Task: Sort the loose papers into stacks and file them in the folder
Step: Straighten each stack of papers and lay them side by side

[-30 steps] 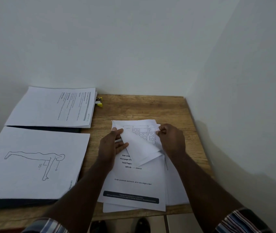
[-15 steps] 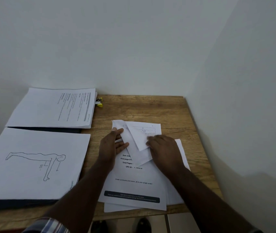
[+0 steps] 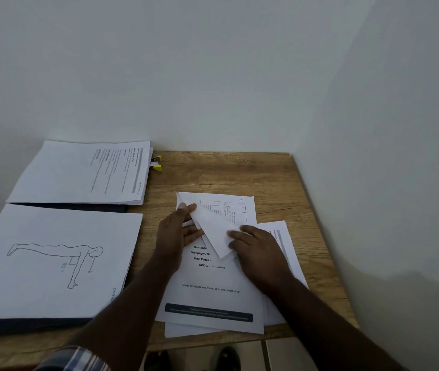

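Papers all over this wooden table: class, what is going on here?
A person is sorting papers. The left hand holds a folded sheet by its edge while the right hand presses flat on it, atop a loose pile on the wooden table. Two stacks, a text stack and a figure-drawing stack, already lie on dark folders to the left.
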